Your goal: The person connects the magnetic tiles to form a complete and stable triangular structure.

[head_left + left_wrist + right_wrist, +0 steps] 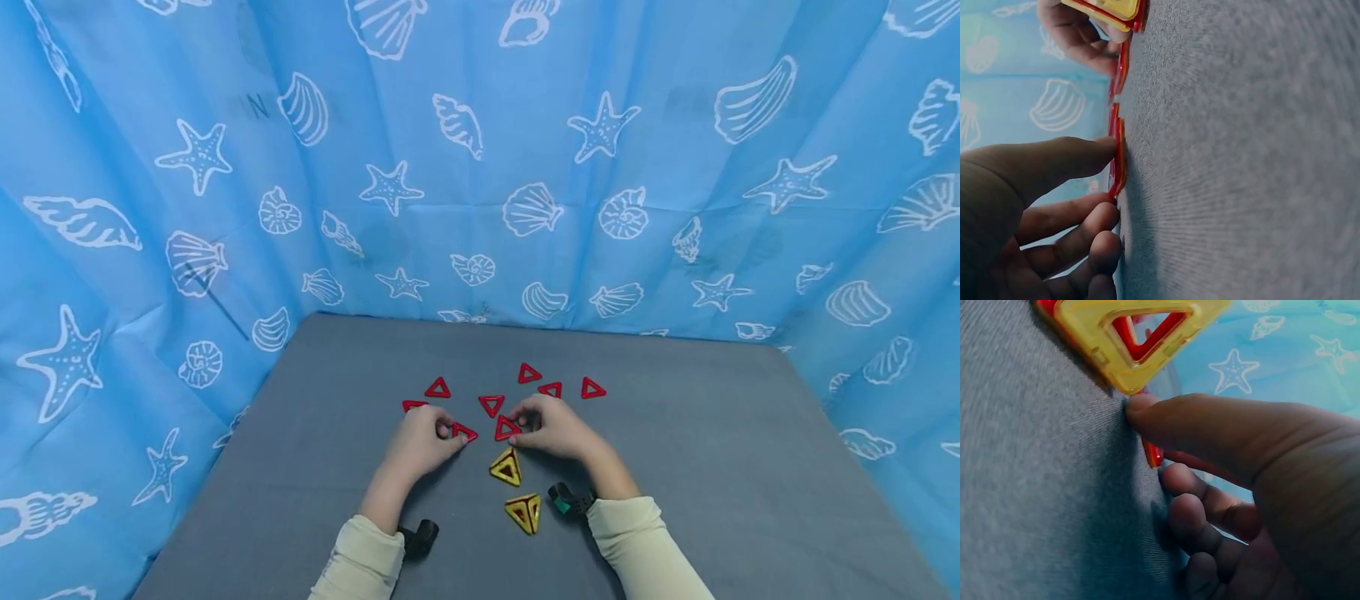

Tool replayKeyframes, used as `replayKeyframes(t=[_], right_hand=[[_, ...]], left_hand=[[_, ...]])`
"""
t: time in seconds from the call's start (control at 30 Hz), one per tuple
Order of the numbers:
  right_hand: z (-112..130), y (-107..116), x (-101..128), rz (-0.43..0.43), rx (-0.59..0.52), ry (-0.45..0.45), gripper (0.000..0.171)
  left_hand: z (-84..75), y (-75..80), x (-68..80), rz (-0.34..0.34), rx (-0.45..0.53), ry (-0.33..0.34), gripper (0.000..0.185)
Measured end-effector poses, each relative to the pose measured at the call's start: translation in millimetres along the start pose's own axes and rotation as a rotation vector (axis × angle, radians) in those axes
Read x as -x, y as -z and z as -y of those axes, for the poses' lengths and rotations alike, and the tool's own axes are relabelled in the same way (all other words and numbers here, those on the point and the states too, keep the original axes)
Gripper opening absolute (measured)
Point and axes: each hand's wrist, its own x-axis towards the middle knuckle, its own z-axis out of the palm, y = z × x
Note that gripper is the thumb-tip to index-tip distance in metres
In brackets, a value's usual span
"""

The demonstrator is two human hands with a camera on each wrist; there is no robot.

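Note:
My left hand (420, 440) pinches a red open-centred triangle tile (471, 433) low over the grey table, thumb on its near edge. In the left wrist view the thumb tip presses this tile (1120, 159), with fingertips just under it. Opposite, my right hand (557, 427) holds another red triangle tile (498, 430) between thumb and fingers. Its lower end (1152, 453) shows beneath the right thumb. Right in front of that hand stands a yellow-and-red pointed piece built of triangles (513, 475). A second such yellow piece (533, 510) sits nearer to me.
Several loose red triangles lie beyond the hands, among them one between them (492, 398), one at far right (592, 392) and one at left (438, 393), on the grey tabletop (675, 467). A blue shell-print curtain (480, 225) hangs behind the table and along both sides.

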Motion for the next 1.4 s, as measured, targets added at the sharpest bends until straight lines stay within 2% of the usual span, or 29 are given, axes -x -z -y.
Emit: replayKeyframes(t=[0.17,0.33,0.5,0.63,0.9,1.1,1.4], right_hand=[[3,6,-6,-0.013,-0.014,0.007,0.023],[1,0,-1,-0.016,-0.025,0.022,0.019],[-2,-15,14,0.011,-0.060,0.016,0.017],[-3,-19,17,0.022,-0.086,0.007,0.015],[1,-6,7,0.032,-0.089,0.027,0.013],[7,-10,7,0.055,-0.124,0.032,0.014],[13,-14,7,0.074,-0.194,0.065,0.017]], left_hand=[[-4.7,8.9,-4.4,0.037,0.013,-0.067,0.029],[-6.1,5.4,2.0,0.076,0.034,-0.121,0.031],[2.3,-5.9,13.7,0.153,0.085,-0.119,0.031],[4.9,-8.8,14.7,0.184,0.111,-0.104,0.031],[-0.5,-5.5,3.6,0.155,0.081,-0.115,0.029],[-0.6,-7.9,2.9,0.141,0.055,-0.128,0.027],[-4.9,-10.9,2.2,0.159,0.051,-0.140,0.023]])
